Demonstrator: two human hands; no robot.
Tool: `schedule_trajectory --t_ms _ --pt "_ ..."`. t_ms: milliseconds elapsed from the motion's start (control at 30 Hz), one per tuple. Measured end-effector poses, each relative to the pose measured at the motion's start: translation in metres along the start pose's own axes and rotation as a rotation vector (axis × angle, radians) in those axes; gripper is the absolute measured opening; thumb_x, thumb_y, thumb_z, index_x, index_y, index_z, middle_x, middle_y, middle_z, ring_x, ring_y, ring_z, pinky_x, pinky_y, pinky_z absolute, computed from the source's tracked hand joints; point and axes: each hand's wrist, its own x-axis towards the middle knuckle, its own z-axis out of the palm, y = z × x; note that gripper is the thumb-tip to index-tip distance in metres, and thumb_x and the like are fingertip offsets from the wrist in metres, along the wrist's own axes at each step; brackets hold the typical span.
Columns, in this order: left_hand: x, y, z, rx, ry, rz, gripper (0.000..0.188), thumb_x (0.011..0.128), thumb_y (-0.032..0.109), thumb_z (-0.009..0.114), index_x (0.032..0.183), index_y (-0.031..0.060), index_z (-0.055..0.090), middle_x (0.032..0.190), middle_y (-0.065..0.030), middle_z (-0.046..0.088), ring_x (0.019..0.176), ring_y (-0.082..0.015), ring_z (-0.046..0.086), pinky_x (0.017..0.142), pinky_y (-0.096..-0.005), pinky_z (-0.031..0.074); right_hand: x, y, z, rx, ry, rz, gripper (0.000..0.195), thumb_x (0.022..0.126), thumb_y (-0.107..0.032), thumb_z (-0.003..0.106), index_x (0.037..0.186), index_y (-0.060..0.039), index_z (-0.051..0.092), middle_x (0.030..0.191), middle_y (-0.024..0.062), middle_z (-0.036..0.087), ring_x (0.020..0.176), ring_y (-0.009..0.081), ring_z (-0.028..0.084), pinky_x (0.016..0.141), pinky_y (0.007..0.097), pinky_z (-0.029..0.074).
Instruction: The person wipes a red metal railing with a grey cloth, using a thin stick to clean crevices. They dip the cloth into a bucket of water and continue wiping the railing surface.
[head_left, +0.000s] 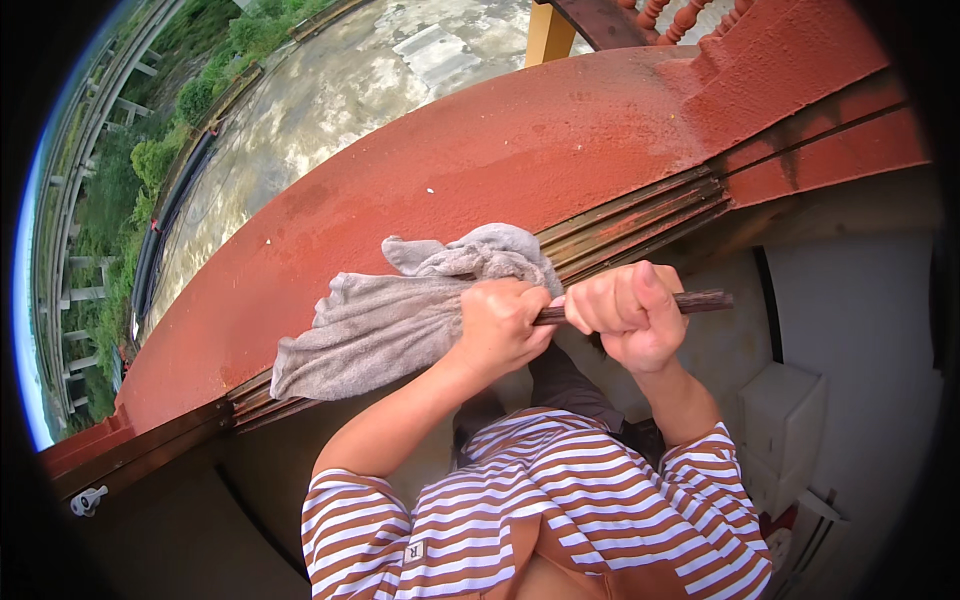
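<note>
A grey-beige terry cloth (375, 330) lies bunched across a red-painted ledge (420, 180) and the grooved metal track along its inner edge. My left hand (502, 319) is closed on the bunched cloth, with one end of a thin dark wooden stick (703, 301) at its fingers; whether it grips the stick too is hard to tell. Closed around the stick is my right hand (630, 311), its thumb upward, just beside the left. The stick's other end sticks out past the right hand.
Grooved window track (637, 217) runs diagonally below the ledge. Beyond the ledge are a weathered concrete surface (337, 97), black pipes (176, 210) and red balusters (682, 22). A pale cabinet (780, 420) stands indoors at the lower right. A small white device (88, 501) is at lower left.
</note>
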Motion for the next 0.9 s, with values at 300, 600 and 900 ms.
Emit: schedule_trajectory --t_ms 300,600,900 --pt "0.149 0.053 0.175 -0.468 0.279 0.181 0.020 0.068 0.019 0.071 0.064 0.0082 0.055 0.059 -0.0118 0.055 0.057 -0.0346 0.059 0.051 -0.0449 0.044 0.032 -0.138 -0.084 -0.432 0.205 -0.121 0.050 0.108 -0.022 0.034 0.059 -0.0136 0.028 0.049 -0.0024 0.027 0.042 0.0081 0.019 0.044 0.0283 0.024" --pt "0.062 0.009 -0.013 -0.886 -0.065 -0.380 0.035 0.093 0.021 0.059 0.121 -0.0007 0.057 0.119 -0.0145 0.061 0.112 -0.0254 0.060 0.099 -0.0404 0.046 0.033 -0.046 -0.010 -1.237 0.206 -0.512 0.032 0.089 -0.016 0.065 0.063 -0.0055 0.049 0.055 0.0118 0.047 0.048 0.0301 0.052 0.046 0.0390 0.039" --pt "0.065 0.059 -0.126 -0.863 -0.701 -0.936 0.051 0.103 0.035 0.053 0.136 0.0012 0.033 0.098 -0.0221 0.066 0.064 -0.0271 0.069 0.052 -0.0346 0.059 0.010 0.023 0.009 -1.411 0.059 -0.512 0.038 0.071 -0.035 0.078 0.074 -0.0073 0.052 0.062 0.0099 0.057 0.059 0.0297 0.064 0.053 0.0409 0.049"
